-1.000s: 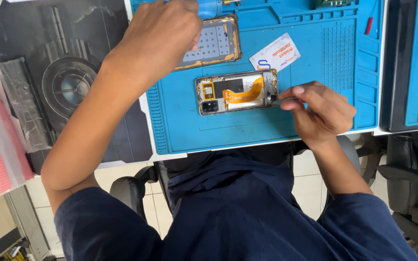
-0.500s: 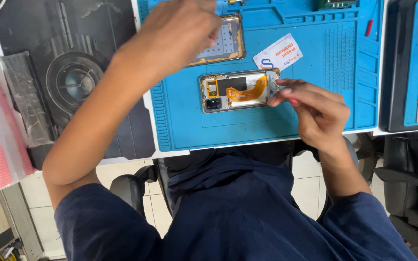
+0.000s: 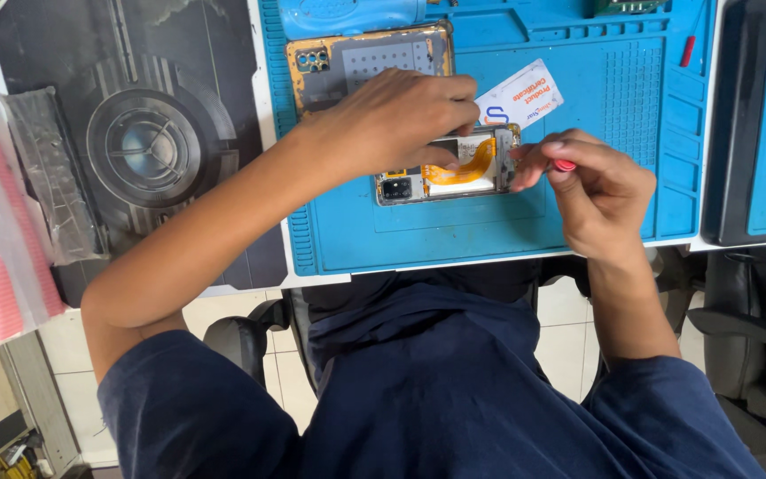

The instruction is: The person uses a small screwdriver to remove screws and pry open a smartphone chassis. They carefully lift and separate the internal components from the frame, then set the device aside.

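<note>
One opened phone point(image 3: 449, 173), two hands on it, one back cover point(image 3: 365, 58)
</note>
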